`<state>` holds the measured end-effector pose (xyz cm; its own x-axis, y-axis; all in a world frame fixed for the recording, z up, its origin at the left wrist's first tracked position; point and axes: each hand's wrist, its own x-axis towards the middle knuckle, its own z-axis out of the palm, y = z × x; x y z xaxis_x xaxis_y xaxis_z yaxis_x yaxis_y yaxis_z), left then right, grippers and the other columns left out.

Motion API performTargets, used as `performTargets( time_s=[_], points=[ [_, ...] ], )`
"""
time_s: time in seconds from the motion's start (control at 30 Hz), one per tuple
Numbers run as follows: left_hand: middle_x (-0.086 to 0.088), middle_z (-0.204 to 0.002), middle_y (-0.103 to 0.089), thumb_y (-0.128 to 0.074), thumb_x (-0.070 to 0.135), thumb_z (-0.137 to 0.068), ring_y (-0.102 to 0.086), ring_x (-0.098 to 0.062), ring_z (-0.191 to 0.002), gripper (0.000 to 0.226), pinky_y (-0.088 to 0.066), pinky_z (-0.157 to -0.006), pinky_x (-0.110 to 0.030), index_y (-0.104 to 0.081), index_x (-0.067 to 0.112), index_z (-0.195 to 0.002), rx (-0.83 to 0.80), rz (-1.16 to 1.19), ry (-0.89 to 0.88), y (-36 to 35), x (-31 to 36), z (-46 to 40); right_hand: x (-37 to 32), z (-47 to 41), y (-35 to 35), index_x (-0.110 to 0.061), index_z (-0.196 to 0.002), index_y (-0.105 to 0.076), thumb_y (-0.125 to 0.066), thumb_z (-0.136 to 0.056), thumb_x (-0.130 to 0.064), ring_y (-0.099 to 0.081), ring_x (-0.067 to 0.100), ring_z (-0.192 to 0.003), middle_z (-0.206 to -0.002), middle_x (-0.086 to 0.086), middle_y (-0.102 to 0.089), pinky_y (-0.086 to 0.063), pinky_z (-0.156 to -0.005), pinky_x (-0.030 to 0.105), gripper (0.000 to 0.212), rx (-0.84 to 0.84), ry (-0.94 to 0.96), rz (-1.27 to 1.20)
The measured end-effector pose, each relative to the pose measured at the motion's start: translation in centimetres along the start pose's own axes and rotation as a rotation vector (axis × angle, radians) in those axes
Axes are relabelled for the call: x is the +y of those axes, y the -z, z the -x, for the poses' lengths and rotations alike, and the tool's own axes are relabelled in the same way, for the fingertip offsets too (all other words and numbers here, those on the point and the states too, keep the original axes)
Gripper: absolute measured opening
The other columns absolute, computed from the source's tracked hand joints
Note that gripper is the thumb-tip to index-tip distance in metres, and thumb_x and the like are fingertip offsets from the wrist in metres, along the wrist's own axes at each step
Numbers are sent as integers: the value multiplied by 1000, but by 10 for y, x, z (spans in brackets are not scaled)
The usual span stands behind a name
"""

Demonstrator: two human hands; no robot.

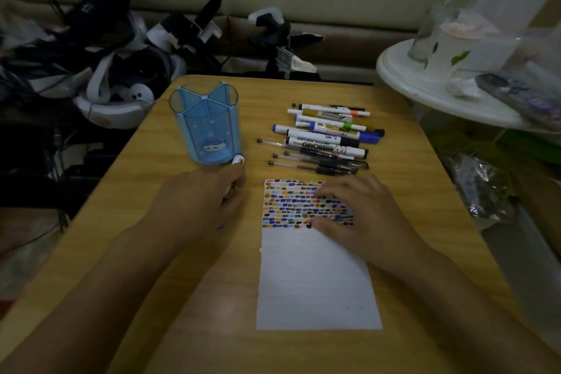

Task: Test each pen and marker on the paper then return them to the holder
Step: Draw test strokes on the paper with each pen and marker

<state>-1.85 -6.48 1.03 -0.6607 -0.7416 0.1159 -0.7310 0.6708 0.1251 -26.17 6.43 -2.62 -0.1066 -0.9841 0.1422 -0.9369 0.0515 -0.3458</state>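
A white sheet of paper [315, 282] lies on the wooden table, its upper part filled with rows of small coloured test marks. My right hand [361, 215] rests on that marked area with relaxed fingers, pressing the paper down. My left hand [200, 197] grips a white-and-blue marker [237, 160], whose end sticks out above my fingers beside the base of the blue clear holder [206, 124]. The holder stands upright with nothing visible inside. A pile of pens and markers [328, 136] lies behind the paper, to the right of the holder.
The wooden table [188, 282] ends close behind the holder. Dark headsets, straps and cables [121, 70] are heaped off its far left. A white round table [455, 97] with cups and a remote overlaps the right rear corner. Crinkled plastic [479, 188] hangs off the right edge.
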Motion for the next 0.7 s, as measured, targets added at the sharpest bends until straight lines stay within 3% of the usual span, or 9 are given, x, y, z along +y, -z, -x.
performTargets(
  time_s=[0.1, 0.23, 0.47, 0.6, 0.7],
  points=[
    [9, -89, -60, -45, 47, -98, -50, -9, -71, 10, -39, -57, -27, -43, 39, -103, -65, 13, 13, -1, 0, -2, 2, -1, 1, -39, -132, -57, -40, -90, -73, -37, 3, -120, -130, -21, -53, -35, -96, 27, 56, 66, 0, -23],
    [11, -102, -63, -46, 50, -97, -52, -10, -79, 21, -42, -62, -28, -43, 41, -116, -100, 8, 17, -3, -1, -2, 8, -5, 6, -33, -133, -58, -48, -97, -53, -35, 2, -118, -135, -16, -53, -32, -93, 24, 42, 154, -44, -20],
    [10, -112, -63, -44, 54, -96, -55, -9, -89, 35, -44, -64, -26, -39, 46, -130, -111, -25, 24, -2, 1, -4, 18, -7, 9, -30, -138, -55, -50, -101, -41, -36, 10, -127, -142, -11, -52, -36, -103, 32, 40, 135, -85, 9],
    [7, -115, -51, -45, 55, -96, -53, -11, -89, 40, -48, -66, -28, -40, 44, -133, -71, -24, 21, -3, 1, -6, 18, -8, 9, -31, -134, -58, -48, -101, -39, -37, 10, -124, -139, -13, -54, -36, -100, 31, 35, 119, -78, 23],
    [3, -113, -43, -47, 53, -94, -42, -10, -88, 44, -42, -66, -26, -43, 38, -135, -7, -18, 7, -5, 2, -6, 19, -7, 9, -32, -134, -57, -47, -101, -41, -35, 8, -125, -141, -14, -53, -32, -98, 27, 36, 100, -94, 35]
  ],
)
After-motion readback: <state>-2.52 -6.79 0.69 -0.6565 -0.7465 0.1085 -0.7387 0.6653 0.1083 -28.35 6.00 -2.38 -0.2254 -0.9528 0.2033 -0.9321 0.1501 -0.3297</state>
